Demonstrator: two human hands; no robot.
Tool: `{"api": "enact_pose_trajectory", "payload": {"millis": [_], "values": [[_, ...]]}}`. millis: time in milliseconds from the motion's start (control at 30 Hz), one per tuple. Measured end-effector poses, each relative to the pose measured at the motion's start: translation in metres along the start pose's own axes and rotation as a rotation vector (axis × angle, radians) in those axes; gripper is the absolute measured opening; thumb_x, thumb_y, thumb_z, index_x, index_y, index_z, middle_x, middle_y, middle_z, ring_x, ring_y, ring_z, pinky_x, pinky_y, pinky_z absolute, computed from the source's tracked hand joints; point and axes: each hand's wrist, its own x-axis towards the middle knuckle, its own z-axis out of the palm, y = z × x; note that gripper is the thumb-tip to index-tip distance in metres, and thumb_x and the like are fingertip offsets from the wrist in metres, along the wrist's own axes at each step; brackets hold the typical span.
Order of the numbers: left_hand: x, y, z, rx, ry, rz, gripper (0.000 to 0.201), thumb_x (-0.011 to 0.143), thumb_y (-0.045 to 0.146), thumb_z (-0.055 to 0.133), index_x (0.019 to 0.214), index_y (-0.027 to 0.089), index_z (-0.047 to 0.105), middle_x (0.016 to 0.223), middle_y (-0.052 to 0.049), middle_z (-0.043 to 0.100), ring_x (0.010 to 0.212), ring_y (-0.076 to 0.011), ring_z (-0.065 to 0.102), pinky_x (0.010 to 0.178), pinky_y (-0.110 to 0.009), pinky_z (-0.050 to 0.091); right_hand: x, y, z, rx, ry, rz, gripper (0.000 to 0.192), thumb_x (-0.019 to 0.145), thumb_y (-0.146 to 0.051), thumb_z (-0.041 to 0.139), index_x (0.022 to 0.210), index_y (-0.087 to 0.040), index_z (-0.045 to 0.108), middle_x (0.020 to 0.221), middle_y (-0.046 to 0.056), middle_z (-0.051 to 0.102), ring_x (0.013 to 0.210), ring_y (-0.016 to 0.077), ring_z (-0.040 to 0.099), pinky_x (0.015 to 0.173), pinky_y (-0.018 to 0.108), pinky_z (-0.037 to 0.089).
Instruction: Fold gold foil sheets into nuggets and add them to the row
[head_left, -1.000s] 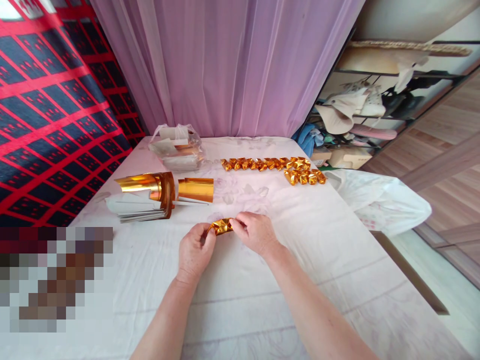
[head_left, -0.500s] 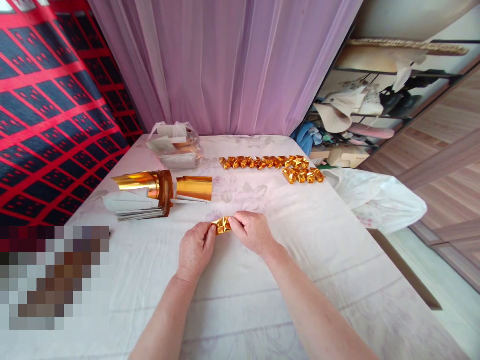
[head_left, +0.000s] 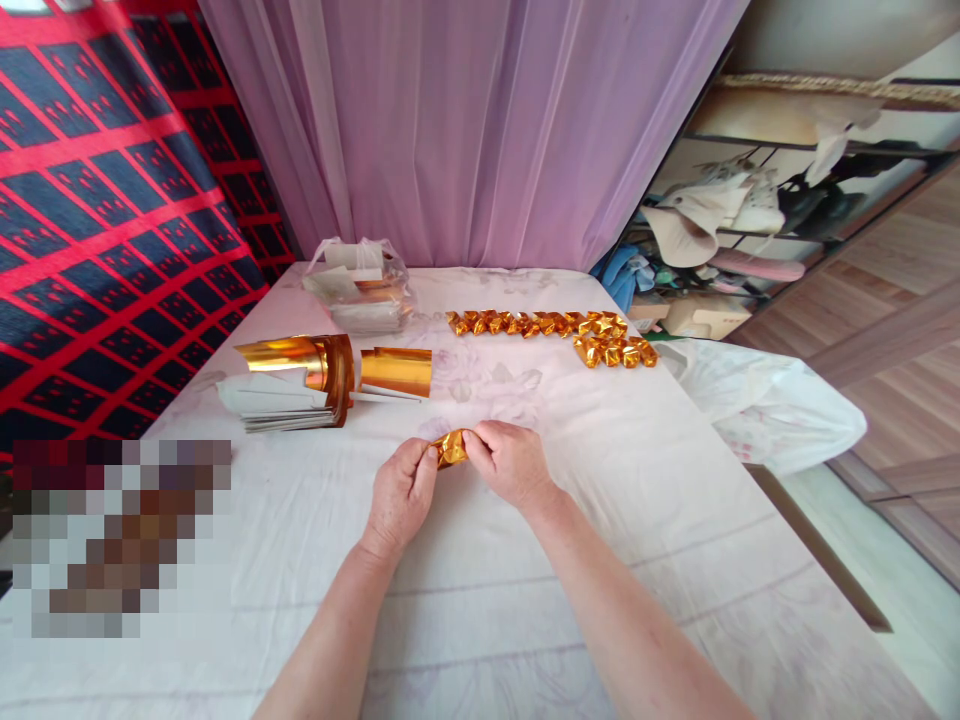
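Note:
A small crumpled piece of gold foil [head_left: 451, 447] is pinched between both my hands just above the white tablecloth [head_left: 480, 600]. My left hand [head_left: 401, 497] grips its left end and my right hand [head_left: 510, 463] grips its right end, fingertips almost touching. Beyond them, a stack of gold foil sheets with curled tops [head_left: 296, 385] lies to the left, and a single curled gold sheet [head_left: 395, 370] sits beside it. Several folded gold foil pieces [head_left: 551, 328] lie in rows at the far middle of the table.
A clear plastic bag of more foil sheets [head_left: 361, 290] stands at the back left. A white plastic bag [head_left: 765, 400] hangs off the table's right edge. A purple curtain [head_left: 480, 130] is behind, a red-and-blue patterned cloth [head_left: 97, 200] at left, cluttered shelves [head_left: 750, 220] at right.
My hands have pushed closer together, and the gold foil piece between them has been squeezed from a longer strip into a shorter, more crumpled lump.

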Motion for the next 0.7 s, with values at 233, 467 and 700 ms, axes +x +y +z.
{"api": "enact_pose_trajectory", "payload": {"millis": [233, 467, 700], "values": [[-0.0001, 0.0019, 0.0012, -0.028, 0.042, -0.053, 0.03, 0.091, 0.034, 0.037, 0.066, 0.022, 0.047, 0.061, 0.002, 0.052, 0.057, -0.0127, 0.05, 0.056, -0.023, 0.037, 0.0005, 0.0001, -0.0031, -0.001, -0.037, -0.028, 0.032, 0.092, -0.024, 0.046, 0.062, -0.019, 0.054, 0.061, 0.0, 0.061, 0.056, 0.0103, 0.049, 0.057, 0.026, 0.025], [0.0002, 0.0038, 0.0005, -0.022, 0.063, -0.084, 0.028, 0.089, 0.035, 0.039, 0.065, 0.022, 0.046, 0.059, 0.002, 0.049, 0.057, -0.0129, 0.047, 0.054, -0.024, 0.036, -0.0002, -0.003, -0.0032, -0.07, -0.017, -0.041, 0.031, 0.092, -0.024, 0.047, 0.063, -0.019, 0.056, 0.061, 0.001, 0.063, 0.055, 0.0108, 0.05, 0.057, 0.027, 0.025], [0.0003, 0.0068, -0.0005, -0.035, 0.071, -0.097, 0.031, 0.089, 0.036, 0.037, 0.063, 0.022, 0.045, 0.057, 0.003, 0.048, 0.056, -0.0124, 0.047, 0.054, -0.023, 0.037, 0.0005, -0.0026, -0.0028, -0.083, 0.033, -0.079, 0.032, 0.091, -0.023, 0.047, 0.06, -0.019, 0.056, 0.059, 0.001, 0.062, 0.054, 0.0104, 0.05, 0.056, 0.027, 0.025]]}}
